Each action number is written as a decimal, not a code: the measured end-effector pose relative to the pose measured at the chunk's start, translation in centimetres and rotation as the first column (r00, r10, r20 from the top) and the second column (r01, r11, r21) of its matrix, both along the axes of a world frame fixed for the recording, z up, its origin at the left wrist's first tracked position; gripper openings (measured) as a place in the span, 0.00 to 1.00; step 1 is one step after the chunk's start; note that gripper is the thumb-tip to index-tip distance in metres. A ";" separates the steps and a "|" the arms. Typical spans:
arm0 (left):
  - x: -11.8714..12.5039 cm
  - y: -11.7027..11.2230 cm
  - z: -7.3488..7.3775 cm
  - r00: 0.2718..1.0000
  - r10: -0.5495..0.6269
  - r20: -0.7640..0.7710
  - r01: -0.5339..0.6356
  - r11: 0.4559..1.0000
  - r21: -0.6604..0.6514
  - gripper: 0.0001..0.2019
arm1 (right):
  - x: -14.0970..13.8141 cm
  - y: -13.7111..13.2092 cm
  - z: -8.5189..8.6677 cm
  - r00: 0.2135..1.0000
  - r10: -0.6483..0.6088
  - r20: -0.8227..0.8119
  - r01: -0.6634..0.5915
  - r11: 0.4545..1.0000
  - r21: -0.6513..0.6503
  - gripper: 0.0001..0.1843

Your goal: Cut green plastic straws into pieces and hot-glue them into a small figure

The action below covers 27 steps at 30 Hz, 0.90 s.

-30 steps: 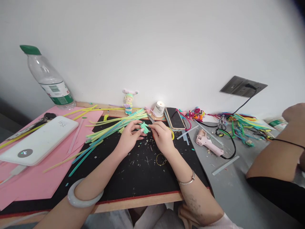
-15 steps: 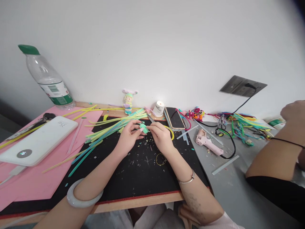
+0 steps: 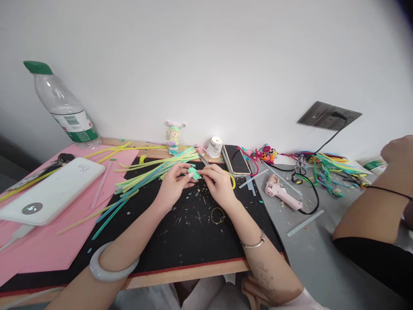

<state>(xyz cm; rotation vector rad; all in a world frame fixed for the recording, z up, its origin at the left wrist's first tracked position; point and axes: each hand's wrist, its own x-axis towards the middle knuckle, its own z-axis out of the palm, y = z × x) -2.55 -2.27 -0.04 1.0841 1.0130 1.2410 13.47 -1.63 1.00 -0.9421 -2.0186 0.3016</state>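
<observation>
Over the black mat [image 3: 193, 241], my left hand [image 3: 172, 187] and my right hand [image 3: 219, 185] meet around a small green pipe-cleaner piece [image 3: 194, 173]. Fingertips of both hands pinch it from either side, just above the mat. A spread of green, yellow and blue pipe cleaners [image 3: 151, 170] lies to the left of my hands. A small yellow wire ring [image 3: 218, 215] rests on the mat near my right wrist. Trimmings are scattered on the mat below the hands.
A pink sheet [image 3: 48, 245] carries a white power bank [image 3: 51, 189]; a plastic bottle [image 3: 63, 107] stands behind. Along the wall are a small doll [image 3: 174, 137], a tape roll [image 3: 215, 147] and a phone [image 3: 236, 160]. A pink glue gun [image 3: 280, 193] and another person's arm [image 3: 380, 202] are at right.
Both hands with the green piece have drifted very slightly toward the wall; the fingers have shifted a little on the piece. The other person's hand has stayed about where it was.
</observation>
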 end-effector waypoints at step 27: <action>0.0 0.1 0.0 1.000 0.021 -0.003 -0.020 0.999 0.024 0.14 | 0.2 0.1 -0.1 0.996 -0.022 -0.087 0.008 0.988 -0.153 0.09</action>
